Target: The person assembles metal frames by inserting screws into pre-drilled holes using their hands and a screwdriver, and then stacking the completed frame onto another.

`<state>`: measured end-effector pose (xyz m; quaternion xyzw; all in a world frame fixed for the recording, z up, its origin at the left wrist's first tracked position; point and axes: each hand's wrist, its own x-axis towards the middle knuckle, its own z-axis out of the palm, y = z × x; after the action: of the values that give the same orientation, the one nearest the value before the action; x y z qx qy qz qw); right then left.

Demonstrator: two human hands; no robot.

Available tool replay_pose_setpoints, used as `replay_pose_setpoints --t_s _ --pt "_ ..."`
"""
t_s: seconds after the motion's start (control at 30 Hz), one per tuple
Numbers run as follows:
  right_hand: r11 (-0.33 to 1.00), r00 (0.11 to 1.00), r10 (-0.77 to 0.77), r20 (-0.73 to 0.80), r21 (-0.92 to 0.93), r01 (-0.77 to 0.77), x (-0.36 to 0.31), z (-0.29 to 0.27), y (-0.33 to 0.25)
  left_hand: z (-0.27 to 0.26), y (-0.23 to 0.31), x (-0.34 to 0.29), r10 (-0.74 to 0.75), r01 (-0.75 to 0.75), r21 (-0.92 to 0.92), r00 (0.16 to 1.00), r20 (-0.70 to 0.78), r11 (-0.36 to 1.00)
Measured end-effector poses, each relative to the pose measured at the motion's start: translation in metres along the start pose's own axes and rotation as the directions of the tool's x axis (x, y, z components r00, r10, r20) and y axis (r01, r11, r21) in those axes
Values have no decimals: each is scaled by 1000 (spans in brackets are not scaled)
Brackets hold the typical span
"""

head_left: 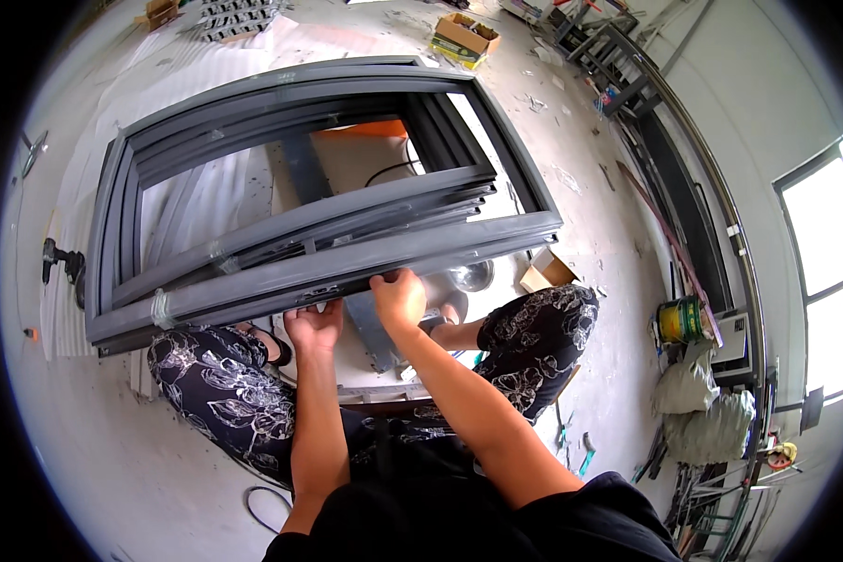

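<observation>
Along one bar [347,268], two hands [400,298]

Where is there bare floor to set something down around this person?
Floor left of the patterned trousers, nearer than the drill, is open; so is most between the right knee and green-yellow container. Crowded: the right side by the sacks, and the near edge of the grey frames, with left hand and right hand.

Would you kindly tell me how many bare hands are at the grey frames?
2: left hand, palm up at the near edge of the grey frames; right hand, to its right.
</observation>
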<state>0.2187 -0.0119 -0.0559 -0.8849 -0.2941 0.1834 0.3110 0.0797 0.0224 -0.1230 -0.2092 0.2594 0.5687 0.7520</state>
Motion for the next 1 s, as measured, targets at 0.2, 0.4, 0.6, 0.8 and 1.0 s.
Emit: replay_pose_setpoints --t_s 0.2,0.4,0.6,0.8,1.0 --pt "940 988 -143 65 322 115 -13 -50 22 9 9 -17 -34 31 -29 996 -82 999" --pt "989 769 69 636 55 -135 11 -61 128 -11 12 -1 -46 47 -11 998 49 999" --pt "963 942 173 286 -248 -102 149 -11 269 -10 4 2 -79 78 17 994 76 997" --pt "917 971 223 81 -356 -181 225 41 294 -19 23 -5 -45 43 66 999 27 997" --pt "846 986 126 107 -531 -50 298 68 369 12 0 -13 3 -10 159 999 46 987"
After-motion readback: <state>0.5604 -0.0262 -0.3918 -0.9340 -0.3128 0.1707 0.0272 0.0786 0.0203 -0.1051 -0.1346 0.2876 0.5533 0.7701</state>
